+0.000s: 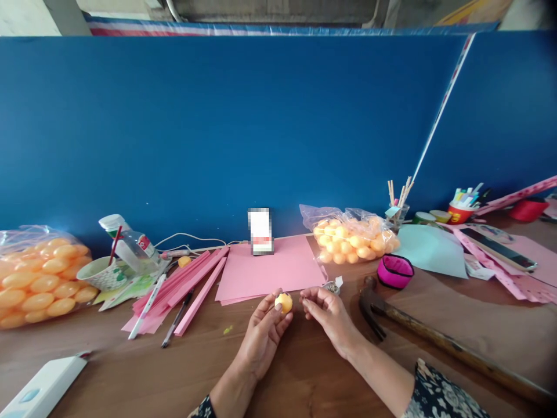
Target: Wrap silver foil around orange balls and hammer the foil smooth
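Observation:
Between the thumb and fingers of my left hand point(265, 334) is an orange ping-pong ball point(284, 302), held above the brown table. Just to the right, my right hand point(328, 319) is closed in a pinch, thumb against index finger, close to the ball but apart from it. Whatever sits in that pinch is too small to make out. Behind the hands lie pink paper sheets point(270, 270). A small container of tiny pieces point(333, 287) stands just beyond my right hand.
Right of my hands lies a hammer point(435, 334), with a magenta band point(395, 271) behind it. Bags of orange balls stand at the left point(43, 281) and back right point(352, 238). Pink strips point(202, 296) and pens lie left. A blue partition point(261, 116) closes the back.

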{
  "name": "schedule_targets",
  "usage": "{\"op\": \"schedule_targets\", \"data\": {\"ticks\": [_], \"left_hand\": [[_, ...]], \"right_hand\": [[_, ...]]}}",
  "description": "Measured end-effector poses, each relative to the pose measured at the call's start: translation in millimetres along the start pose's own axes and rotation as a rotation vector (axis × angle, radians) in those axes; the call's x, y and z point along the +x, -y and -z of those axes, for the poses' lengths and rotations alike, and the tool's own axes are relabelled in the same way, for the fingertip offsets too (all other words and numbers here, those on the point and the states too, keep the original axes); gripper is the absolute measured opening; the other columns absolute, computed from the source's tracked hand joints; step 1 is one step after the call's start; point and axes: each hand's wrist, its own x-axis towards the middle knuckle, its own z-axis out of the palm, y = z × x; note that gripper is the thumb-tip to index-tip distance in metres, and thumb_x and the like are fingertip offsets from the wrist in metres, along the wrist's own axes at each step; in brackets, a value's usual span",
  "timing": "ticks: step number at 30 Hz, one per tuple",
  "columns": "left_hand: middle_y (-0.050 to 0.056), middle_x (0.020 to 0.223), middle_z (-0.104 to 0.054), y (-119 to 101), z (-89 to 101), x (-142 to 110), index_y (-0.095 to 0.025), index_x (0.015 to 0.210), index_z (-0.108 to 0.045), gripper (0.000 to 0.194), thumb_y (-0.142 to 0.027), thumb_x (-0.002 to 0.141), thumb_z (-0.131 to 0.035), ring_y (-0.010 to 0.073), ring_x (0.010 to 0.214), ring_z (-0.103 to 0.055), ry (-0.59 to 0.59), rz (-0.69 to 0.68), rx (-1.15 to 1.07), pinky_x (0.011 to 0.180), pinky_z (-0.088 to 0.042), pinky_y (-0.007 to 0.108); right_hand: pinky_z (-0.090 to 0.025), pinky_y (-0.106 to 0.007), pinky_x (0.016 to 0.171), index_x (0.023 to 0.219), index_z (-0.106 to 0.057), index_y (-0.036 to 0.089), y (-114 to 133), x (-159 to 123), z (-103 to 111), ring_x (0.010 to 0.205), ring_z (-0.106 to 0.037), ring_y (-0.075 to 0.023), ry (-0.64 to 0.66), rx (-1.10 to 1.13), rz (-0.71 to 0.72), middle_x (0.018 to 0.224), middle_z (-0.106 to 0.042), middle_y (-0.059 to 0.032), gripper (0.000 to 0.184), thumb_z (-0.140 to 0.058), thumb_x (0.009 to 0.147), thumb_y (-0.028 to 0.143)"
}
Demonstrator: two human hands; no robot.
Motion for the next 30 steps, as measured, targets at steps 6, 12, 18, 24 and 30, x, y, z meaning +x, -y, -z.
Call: {"op": "schedule_targets", "data": {"ticks": [6, 12, 18, 24, 30], "left_hand": [[0.005, 0.099, -0.066, 2, -1.5, -1, -0.020, 0.107, -0.059, 0.034, -0.014, 0.073, -0.066, 0.0139, 0.090, -0.062, 0.003, -0.025, 0.078, 0.080, -0.050, 0.025], [0.007, 0.100, -0.066, 4, -2.3, -1, -0.018, 0.106, -0.059, 0.034, -0.018, 0.073, -0.066, 0.0154, 0.093, -0.061, 0.007, -0.035, 0.147, 0.083, -0.049, 0.026], [0.007, 0.102, -0.066, 4, -2.9, -3, -0.018, 0.108, -0.057, 0.037, -0.019, 0.072, -0.067, 0.0156, 0.094, -0.061, -0.012, -0.048, 0.178, 0.084, -0.048, 0.026], [0.007, 0.102, -0.066, 4, -5.2, -3, -0.018, 0.109, -0.057, 0.038, -0.019, 0.072, -0.067, 0.0170, 0.095, -0.060, 0.030, -0.050, 0.226, 0.090, -0.045, 0.030], [0.008, 0.105, -0.065, 6, -5.5, -2, -0.018, 0.107, -0.058, 0.039, -0.018, 0.070, -0.069, 0.0191, 0.098, -0.059, 0.040, -0.071, 0.289, 0.091, -0.043, 0.032]], "right_hand": [[-0.046, -0.022, 0.053, 0.085, -0.062, 0.018, 0, -1, 0, 0.062, -0.052, -0.0112, 0.003, -0.078, 0.054, 0.076, -0.060, -0.0015, 0.019, -0.059, 0.078, 0.035], [-0.047, -0.024, 0.058, 0.085, -0.060, 0.018, 4, -4, -1, 0.062, -0.053, -0.0112, 0.055, -0.125, 0.069, 0.078, -0.061, -0.0017, 0.016, -0.055, 0.080, 0.033], [-0.045, -0.024, 0.058, 0.083, -0.056, 0.019, 4, -5, -1, 0.060, -0.052, -0.0112, 0.063, -0.121, 0.090, 0.069, -0.057, 0.0011, 0.012, -0.055, 0.080, 0.031], [-0.045, -0.026, 0.059, 0.080, -0.059, 0.019, 9, -6, -3, 0.062, -0.053, -0.0130, 0.057, -0.054, 0.041, 0.073, -0.060, -0.0011, 0.017, -0.057, 0.078, 0.036], [-0.038, -0.023, 0.059, 0.075, -0.061, 0.019, 13, -9, -5, 0.063, -0.047, -0.0109, 0.068, 0.022, -0.021, 0.069, -0.055, 0.0020, 0.015, -0.062, 0.076, 0.034]]}}
